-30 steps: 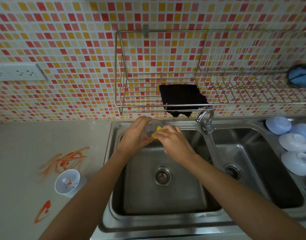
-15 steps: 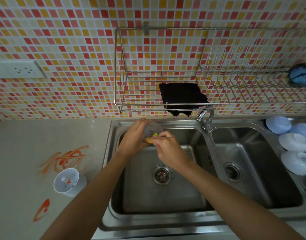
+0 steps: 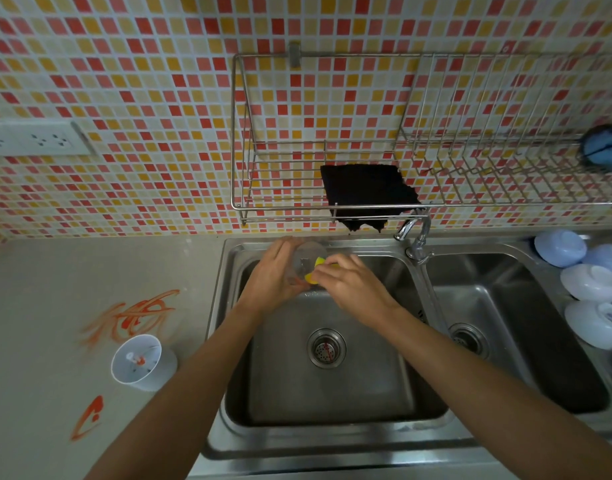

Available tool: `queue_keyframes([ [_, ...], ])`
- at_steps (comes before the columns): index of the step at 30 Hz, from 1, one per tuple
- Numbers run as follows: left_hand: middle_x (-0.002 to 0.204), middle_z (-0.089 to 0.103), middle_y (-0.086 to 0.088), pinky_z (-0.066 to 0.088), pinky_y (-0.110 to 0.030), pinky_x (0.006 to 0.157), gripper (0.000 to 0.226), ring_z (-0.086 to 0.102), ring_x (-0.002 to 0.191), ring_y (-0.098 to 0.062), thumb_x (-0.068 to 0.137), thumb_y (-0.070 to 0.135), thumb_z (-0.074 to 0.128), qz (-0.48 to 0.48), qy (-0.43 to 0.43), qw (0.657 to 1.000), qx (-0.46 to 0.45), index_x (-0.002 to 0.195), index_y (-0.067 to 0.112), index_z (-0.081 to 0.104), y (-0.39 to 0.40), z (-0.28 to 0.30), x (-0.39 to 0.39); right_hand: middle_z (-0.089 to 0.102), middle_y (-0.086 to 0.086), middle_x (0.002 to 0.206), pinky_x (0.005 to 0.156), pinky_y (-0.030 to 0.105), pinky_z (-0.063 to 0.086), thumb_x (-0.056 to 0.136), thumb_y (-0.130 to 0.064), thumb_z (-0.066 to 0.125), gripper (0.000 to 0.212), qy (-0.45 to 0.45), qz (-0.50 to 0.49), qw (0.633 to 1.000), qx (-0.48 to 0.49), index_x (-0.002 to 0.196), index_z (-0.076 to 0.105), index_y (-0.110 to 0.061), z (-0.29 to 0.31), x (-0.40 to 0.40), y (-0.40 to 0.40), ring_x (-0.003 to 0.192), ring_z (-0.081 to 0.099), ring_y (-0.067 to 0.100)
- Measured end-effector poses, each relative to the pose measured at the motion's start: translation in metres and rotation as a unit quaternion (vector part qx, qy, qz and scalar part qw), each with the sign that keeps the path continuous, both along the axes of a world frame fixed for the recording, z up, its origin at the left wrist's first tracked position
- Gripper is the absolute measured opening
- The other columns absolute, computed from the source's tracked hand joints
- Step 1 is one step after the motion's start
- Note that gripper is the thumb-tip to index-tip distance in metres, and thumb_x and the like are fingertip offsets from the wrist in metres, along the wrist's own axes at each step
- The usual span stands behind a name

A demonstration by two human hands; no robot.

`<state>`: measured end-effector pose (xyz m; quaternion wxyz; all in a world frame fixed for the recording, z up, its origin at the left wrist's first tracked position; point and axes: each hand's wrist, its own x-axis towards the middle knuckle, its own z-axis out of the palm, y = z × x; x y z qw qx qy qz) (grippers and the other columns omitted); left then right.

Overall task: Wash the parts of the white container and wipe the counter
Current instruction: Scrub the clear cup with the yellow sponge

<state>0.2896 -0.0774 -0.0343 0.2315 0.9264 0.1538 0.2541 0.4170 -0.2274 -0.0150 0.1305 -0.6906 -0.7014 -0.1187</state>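
Head view: over the far end of the left sink (image 3: pixel 228 341), the left hand (image 3: pixel 275 277) grips a clear container part (image 3: pixel 306 259), fingers curled round it. The right hand (image 3: pixel 353 285) pinches a yellow sponge (image 3: pixel 315 270) against that part. Since a second ago the sponge has slid a little leftward across it, so scrubbing appears under way. The white container (image 3: pixel 141 363) stands unwashed on the surface (image 3: pixel 38 323), beside orange smears (image 3: pixel 138 315) not yet wiped.
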Motion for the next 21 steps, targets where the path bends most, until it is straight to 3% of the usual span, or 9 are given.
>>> queue_keyframes([
  [2, 0.141, 0.048, -0.004, 0.044, -0.027, 0.100, 0.090, 0.045, 0.128, -0.016, 0.068, 0.028, 0.087, -0.002, 0.016, 1.000, -0.015, 0.141, 0.015, 0.036, 0.001, 0.002, 0.001, 0.070, -0.002, 0.101, 0.073, 0.037, 0.049, 0.085, -0.013, 0.048, 0.025, -0.019, 0.005, 1.000, 0.015, 0.098, 0.069, -0.015, 0.002, 0.002, -0.001, 0.099, 0.060, 0.025],
  [5, 0.147, 0.042, -0.005, 0.037, -0.023, 0.102, 0.103, 0.041, 0.133, -0.016, 0.071, 0.026, 0.085, -0.027, 0.050, 0.997, -0.044, 0.150, 0.015, 0.019, 0.004, 0.005, -0.002, 0.069, -0.003, 0.106, 0.078, 0.034, 0.044, 0.086, -0.014, 0.043, 0.029, -0.047, 0.012, 0.999, 0.025, 0.100, 0.068, -0.016, 0.001, 0.009, -0.005, 0.103, 0.059, 0.023],
  [11, 0.140, 0.048, -0.003, 0.049, -0.032, 0.098, 0.086, 0.051, 0.124, -0.018, 0.071, 0.028, 0.084, -0.033, 0.055, 0.997, -0.040, 0.139, 0.018, 0.033, 0.005, 0.003, -0.001, 0.068, -0.004, 0.109, 0.083, 0.033, 0.041, 0.083, -0.013, 0.048, 0.026, -0.035, 0.023, 0.999, 0.033, 0.102, 0.067, -0.015, -0.002, 0.014, -0.009, 0.106, 0.055, 0.023],
  [13, 0.139, 0.047, -0.002, 0.048, -0.029, 0.096, 0.085, 0.050, 0.123, -0.015, 0.070, 0.029, 0.084, -0.037, 0.042, 0.998, -0.025, 0.140, 0.019, 0.036, 0.006, 0.003, -0.001, 0.069, -0.004, 0.110, 0.083, 0.036, 0.046, 0.082, -0.010, 0.049, 0.030, 0.006, 0.018, 0.999, 0.036, 0.103, 0.069, -0.014, -0.004, 0.010, -0.007, 0.104, 0.056, 0.025],
  [17, 0.134, 0.052, -0.001, 0.054, -0.034, 0.090, 0.082, 0.053, 0.119, -0.014, 0.069, 0.040, 0.082, -0.028, 0.039, 0.999, 0.007, 0.139, 0.019, 0.044, 0.010, -0.002, -0.002, 0.071, 0.000, 0.108, 0.085, 0.040, 0.052, 0.079, 0.004, 0.068, 0.037, 0.145, -0.022, 0.989, 0.012, 0.112, 0.071, -0.012, -0.014, -0.012, 0.001, 0.099, 0.056, 0.026],
  [20, 0.132, 0.055, 0.002, 0.054, -0.036, 0.090, 0.082, 0.053, 0.118, -0.013, 0.068, 0.043, 0.083, -0.007, 0.040, 0.999, 0.021, 0.137, 0.021, 0.046, 0.012, -0.004, -0.003, 0.067, 0.008, 0.108, 0.093, 0.034, 0.047, 0.091, -0.004, 0.058, 0.032, 0.319, -0.074, 0.945, -0.012, 0.120, 0.068, -0.015, -0.008, -0.023, 0.005, 0.105, 0.053, 0.021],
  [21, 0.132, 0.055, 0.003, 0.053, -0.034, 0.091, 0.081, 0.053, 0.119, -0.012, 0.068, 0.045, 0.083, 0.000, 0.039, 0.999, 0.030, 0.136, 0.022, 0.046, 0.012, -0.003, -0.004, 0.065, 0.008, 0.108, 0.094, 0.034, 0.045, 0.092, -0.004, 0.057, 0.033, 0.315, -0.071, 0.946, -0.026, 0.121, 0.067, -0.016, -0.004, -0.021, 0.004, 0.106, 0.053, 0.021],
])
